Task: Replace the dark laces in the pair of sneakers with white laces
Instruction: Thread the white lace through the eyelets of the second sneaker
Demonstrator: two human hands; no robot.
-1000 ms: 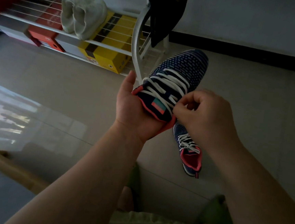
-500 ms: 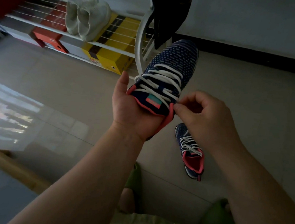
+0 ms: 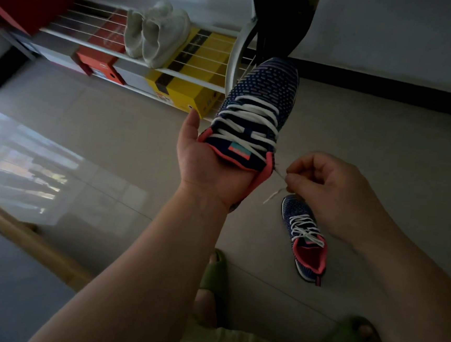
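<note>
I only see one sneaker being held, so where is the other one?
The other sneaker lies on the floor, low and right of centre in the head view, below the right hand and beyond the green slippers.

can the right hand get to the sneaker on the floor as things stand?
Probably yes, but not freely. The sneaker on the floor lies just below the right hand with nothing between them. However, that hand pinches the white lace end of the held sneaker, so it would need to let go first.
</note>
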